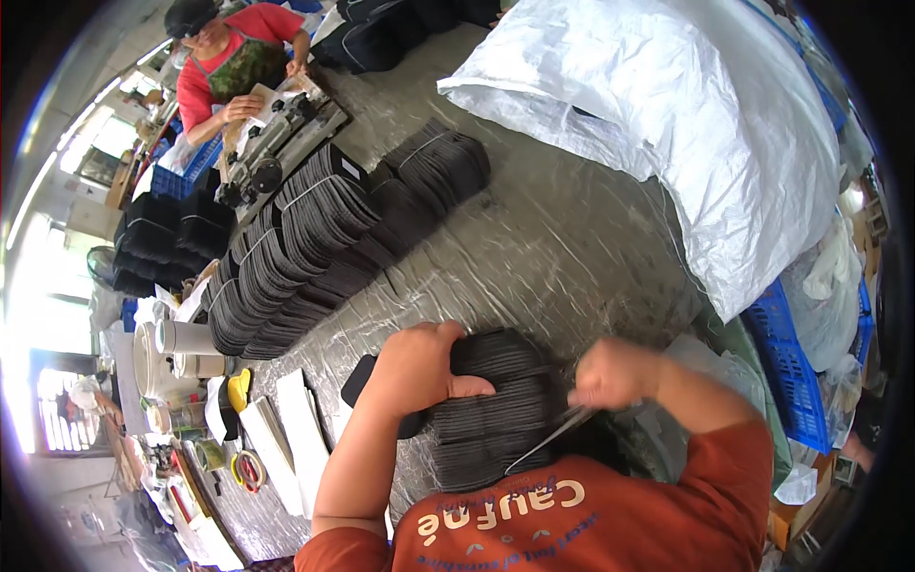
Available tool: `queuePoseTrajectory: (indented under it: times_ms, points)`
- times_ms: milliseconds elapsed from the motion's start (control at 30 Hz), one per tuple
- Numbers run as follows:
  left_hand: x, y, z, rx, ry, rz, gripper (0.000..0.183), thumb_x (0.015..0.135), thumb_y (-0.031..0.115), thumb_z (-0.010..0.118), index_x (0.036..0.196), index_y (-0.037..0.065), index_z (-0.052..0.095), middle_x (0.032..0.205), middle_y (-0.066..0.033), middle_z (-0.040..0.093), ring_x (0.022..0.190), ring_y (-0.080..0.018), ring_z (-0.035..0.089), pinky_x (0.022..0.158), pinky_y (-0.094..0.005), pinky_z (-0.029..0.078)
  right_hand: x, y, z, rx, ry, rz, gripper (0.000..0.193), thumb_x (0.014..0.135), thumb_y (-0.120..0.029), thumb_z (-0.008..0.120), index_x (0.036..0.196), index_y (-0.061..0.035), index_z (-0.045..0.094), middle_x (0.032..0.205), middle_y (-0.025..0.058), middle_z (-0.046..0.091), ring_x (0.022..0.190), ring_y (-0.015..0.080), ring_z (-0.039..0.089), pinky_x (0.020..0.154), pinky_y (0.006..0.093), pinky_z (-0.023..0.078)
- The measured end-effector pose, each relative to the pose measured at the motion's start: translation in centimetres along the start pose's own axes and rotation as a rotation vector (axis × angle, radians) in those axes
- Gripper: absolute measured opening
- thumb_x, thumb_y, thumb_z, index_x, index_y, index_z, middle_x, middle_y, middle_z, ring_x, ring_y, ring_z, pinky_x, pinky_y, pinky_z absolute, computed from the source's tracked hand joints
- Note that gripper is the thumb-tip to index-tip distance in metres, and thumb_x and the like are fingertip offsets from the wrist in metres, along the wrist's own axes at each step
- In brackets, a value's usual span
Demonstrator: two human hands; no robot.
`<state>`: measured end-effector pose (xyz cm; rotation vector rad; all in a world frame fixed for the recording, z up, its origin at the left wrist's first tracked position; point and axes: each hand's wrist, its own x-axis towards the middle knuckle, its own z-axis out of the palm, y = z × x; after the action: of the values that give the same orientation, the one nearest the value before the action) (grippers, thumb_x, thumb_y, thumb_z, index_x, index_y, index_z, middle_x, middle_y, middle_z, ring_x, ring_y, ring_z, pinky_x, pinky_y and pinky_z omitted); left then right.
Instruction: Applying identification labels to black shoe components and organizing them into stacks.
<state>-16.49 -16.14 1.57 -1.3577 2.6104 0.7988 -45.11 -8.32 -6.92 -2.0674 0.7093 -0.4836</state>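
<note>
In front of me, close to my body, stands a stack of dark, thin felt-like pads (pixel 491 410) with rounded ends. My left hand (pixel 419 367) grips its left side, the thumb lying over the edges of the pads; the other fingers are partly hidden. To the right of the stack, my right hand (pixel 610 374) is closed and somewhat smeared by motion. From it a pale thin cord (pixel 550 440) runs down to the stack's near side. A few more dark pads (pixel 360 381) lie partly behind my left wrist.
Tied bundles of dark pads (pixel 295 238) lie in rows at the far left. Beyond them a person (pixel 243 71) works at a metal device (pixel 276 143). A big white sack (pixel 658 105) covers the far right, near a blue crate (pixel 786 362). Scissors (pixel 248 470) and white strips (pixel 301 429) lie left.
</note>
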Motion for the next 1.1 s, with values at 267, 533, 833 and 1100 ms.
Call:
queuePoseTrajectory:
  times_ms: [267, 533, 833, 1100]
  points:
    - [-7.5, -1.9, 1.1, -0.113, 0.153, 0.28, 0.109, 0.045, 0.056, 0.086, 0.139, 0.015, 0.05, 0.156, -0.0231, 0.019, 0.14, -0.0512, 0.019, 0.11, -0.0596, 0.024, -2.6, -3.7, 8.3, 0.297, 0.45, -0.047, 0.04, 0.088, -0.026, 0.067, 0.062, -0.0025, 0.048, 0.066, 0.0107, 0.052, 0.065, 0.0298, 0.053, 0.059, 0.0413, 0.042]
    - [-5.7, -0.3, 5.0, -0.147, 0.265, 0.171, 0.093, 0.053, 0.014, 0.088, 0.139, 0.017, 0.051, 0.159, -0.0236, 0.007, 0.146, -0.0455, 0.011, 0.115, -0.0507, 0.026, 0.0, -4.3, 8.6, 0.06, 0.916, -0.103, 0.043, 0.091, -0.031, 0.064, 0.063, -0.0037, 0.045, 0.06, 0.0092, 0.049, 0.052, 0.0299, 0.046, 0.051, 0.0402, 0.037]
    - [-3.8, 3.8, 3.9, -0.21, 0.486, 0.503, 0.07, 0.063, 0.016, 0.085, 0.127, 0.008, 0.058, 0.14, -0.0154, 0.048, 0.128, -0.0382, 0.041, 0.108, -0.0496, 0.034, 1.7, -6.2, 6.9, -0.007, 1.145, -0.006, 0.033, 0.093, -0.02, 0.061, 0.067, -0.0004, 0.05, 0.063, 0.0102, 0.051, 0.055, 0.0268, 0.05, 0.052, 0.0349, 0.04]
    - [-8.1, -0.8, 5.3, -0.634, 0.732, 0.112, 0.024, 0.081, -0.01, 0.055, 0.094, 0.004, 0.07, 0.078, -0.0031, 0.065, 0.065, -0.009, 0.057, 0.061, -0.0237, 0.047, 3.5, -8.6, 6.6, -0.067, 0.986, 0.063, 0.042, 0.081, -0.033, 0.076, 0.101, -0.0034, 0.056, 0.099, 0.013, 0.055, 0.066, 0.0256, 0.055, 0.059, 0.0316, 0.047]
